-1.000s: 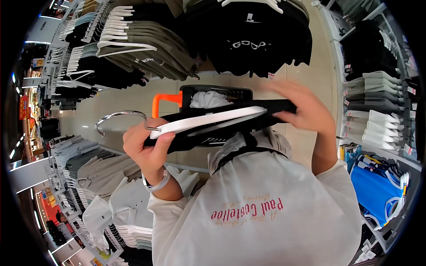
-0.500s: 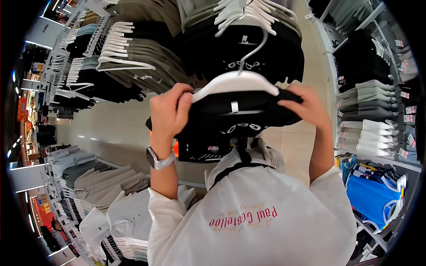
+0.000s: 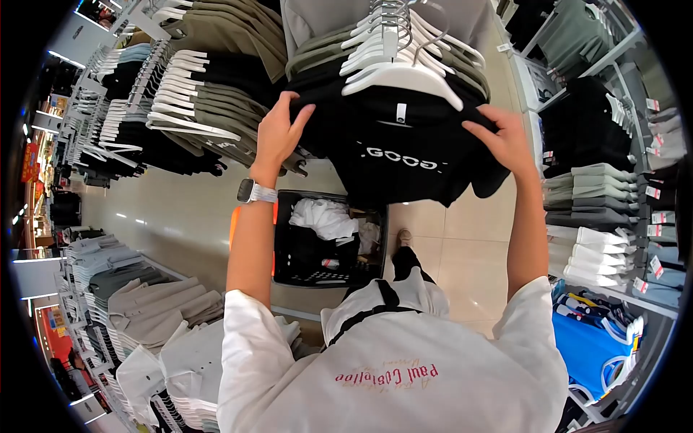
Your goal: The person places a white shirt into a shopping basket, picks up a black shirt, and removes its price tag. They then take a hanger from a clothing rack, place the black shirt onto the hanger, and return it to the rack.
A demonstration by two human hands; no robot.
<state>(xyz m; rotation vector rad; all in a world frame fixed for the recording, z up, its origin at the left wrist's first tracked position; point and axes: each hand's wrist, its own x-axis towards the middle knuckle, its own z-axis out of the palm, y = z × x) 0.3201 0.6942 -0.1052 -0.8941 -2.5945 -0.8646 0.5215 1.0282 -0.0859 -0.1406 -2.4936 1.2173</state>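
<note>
A black T-shirt (image 3: pixel 404 166) with white lettering hangs on a white hanger (image 3: pixel 404 78) at the front of a row on the rack. My left hand (image 3: pixel 280 131) is closed on the shirt's left shoulder, with the thumb and fingers gripping the cloth. At the opposite shoulder, my right hand (image 3: pixel 505 141) pinches the fabric between thumb and fingers. Behind this shirt, several white hangers (image 3: pixel 379 43) carry more dark and olive shirts. The hanger's metal hook reaches up beside the other hooks; whether it sits on the rail I cannot make out.
Below stands a black basket (image 3: pixel 280 238) holding white and black clothes. Olive shirts (image 3: pixel 224 108) hang at the left, pale shirts (image 3: pixel 162 307) at the lower left. Folded clothes (image 3: pixel 603 191) and blue tank tops (image 3: pixel 588 346) fill the shelving on the right.
Both hands have moved up and away from me with the T-shirt, and its hanger is now against the row. The shirt front hangs down more openly, and the basket shows more.
</note>
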